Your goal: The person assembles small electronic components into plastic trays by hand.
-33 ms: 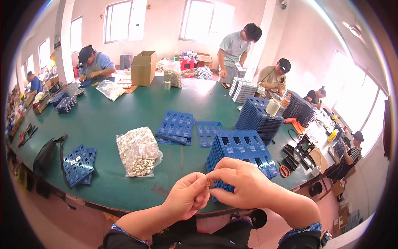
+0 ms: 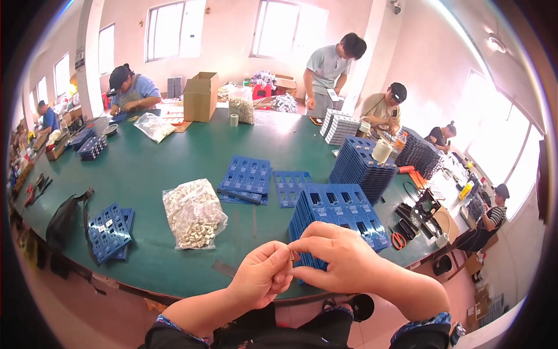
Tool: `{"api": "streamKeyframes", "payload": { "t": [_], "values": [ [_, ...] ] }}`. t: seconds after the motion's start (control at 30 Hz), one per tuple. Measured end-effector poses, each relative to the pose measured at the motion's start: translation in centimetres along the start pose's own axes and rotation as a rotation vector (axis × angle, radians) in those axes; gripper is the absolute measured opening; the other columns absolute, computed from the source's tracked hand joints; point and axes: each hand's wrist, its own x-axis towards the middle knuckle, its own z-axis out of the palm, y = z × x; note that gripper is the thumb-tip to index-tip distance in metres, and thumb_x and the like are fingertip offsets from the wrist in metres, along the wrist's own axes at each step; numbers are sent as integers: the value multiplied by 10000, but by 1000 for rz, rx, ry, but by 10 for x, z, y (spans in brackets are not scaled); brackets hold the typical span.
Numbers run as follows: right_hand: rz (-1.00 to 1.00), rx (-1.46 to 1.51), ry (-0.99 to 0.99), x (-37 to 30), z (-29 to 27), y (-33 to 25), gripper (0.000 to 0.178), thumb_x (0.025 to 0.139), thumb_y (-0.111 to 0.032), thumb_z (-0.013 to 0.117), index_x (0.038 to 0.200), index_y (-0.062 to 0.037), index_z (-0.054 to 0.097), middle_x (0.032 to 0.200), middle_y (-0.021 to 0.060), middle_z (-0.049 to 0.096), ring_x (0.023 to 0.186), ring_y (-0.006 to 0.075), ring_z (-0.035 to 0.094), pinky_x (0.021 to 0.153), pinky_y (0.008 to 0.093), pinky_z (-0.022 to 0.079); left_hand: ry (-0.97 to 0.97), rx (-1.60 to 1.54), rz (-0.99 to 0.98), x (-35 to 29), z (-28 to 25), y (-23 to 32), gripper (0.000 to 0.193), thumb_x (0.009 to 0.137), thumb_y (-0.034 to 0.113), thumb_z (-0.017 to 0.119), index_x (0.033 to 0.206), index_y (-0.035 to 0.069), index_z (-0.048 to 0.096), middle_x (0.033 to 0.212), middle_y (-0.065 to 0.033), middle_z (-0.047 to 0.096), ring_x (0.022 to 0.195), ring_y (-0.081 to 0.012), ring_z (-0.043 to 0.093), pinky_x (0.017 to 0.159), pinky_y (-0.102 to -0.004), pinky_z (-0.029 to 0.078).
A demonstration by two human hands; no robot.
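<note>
"So, how are the hands?"

"A small piece [image 2: 292,255] is pinched by the left hand [image 2: 263,274]; whether it is gripped by the right hand [image 2: 336,256] too cannot be told."

"And progress?"

"Finished work cannot be counted. Many pale pieces [image 2: 200,234] are left in the bag [image 2: 181,200] beyond the left hand; blue panels [image 2: 343,203] are stacked beyond the right."

"Room?"

"Green tabletop [image 2: 267,225] is left open between them; its near edge [image 2: 305,298] is crossed by forearms [image 2: 203,307]."

our bare forearms [image 2: 206,309] slant inward, our left hand [image 2: 264,274] curls with fingers [image 2: 281,281] folded, our right hand [image 2: 334,256] arches toward it, fingertips [image 2: 294,246] close together
</note>
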Motion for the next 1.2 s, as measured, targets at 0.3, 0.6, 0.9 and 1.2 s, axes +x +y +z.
{"api": "streamKeyframes", "payload": {
  "t": [0.3, 0.6, 0.9, 1.2],
  "values": [
    [-114, -119, 158, -5, 1, 15, 143, 817, -101, 735, 957, -73, 719, 879, 92, 641, 778, 280, 647, 658, 363, 525, -47, -43, 33, 11, 6, 3, 200, 1026, 244, 541, 1055, 50, 578, 648, -9, 469, 506, -89, 393, 439, -229, 292],
    [29, -152, 173, 11, -32, 47, 98, 844, -149, 704, 882, -59, 714, 842, 93, 636, 778, 284, 645, 682, 374, 523, -4, 98, 0, 37, 10, 17, 221, 1028, 258, 526, 1082, 53, 585, 653, -13, 459, 506, -98, 385, 444, -234, 291],
    [200, -146, -3, 15, -26, 116, 183, 909, -222, 629, 916, -67, 726, 916, 92, 647, 858, 306, 640, 780, 391, 512, 421, -294, -225, 49, -64, -39, 147, 962, 101, 492, 1094, 44, 523, 800, -63, 571, 531, -102, 412, 455, -226, 330],
    [134, -264, -65, 15, -24, 121, 204, 911, -266, 631, 917, -88, 732, 905, 69, 647, 858, 294, 647, 755, 399, 516, 285, -266, -146, 39, -61, -34, 86, 995, 134, 536, 1045, 74, 572, 835, -58, 596, 526, -79, 401, 458, -209, 331]
  ]
}}
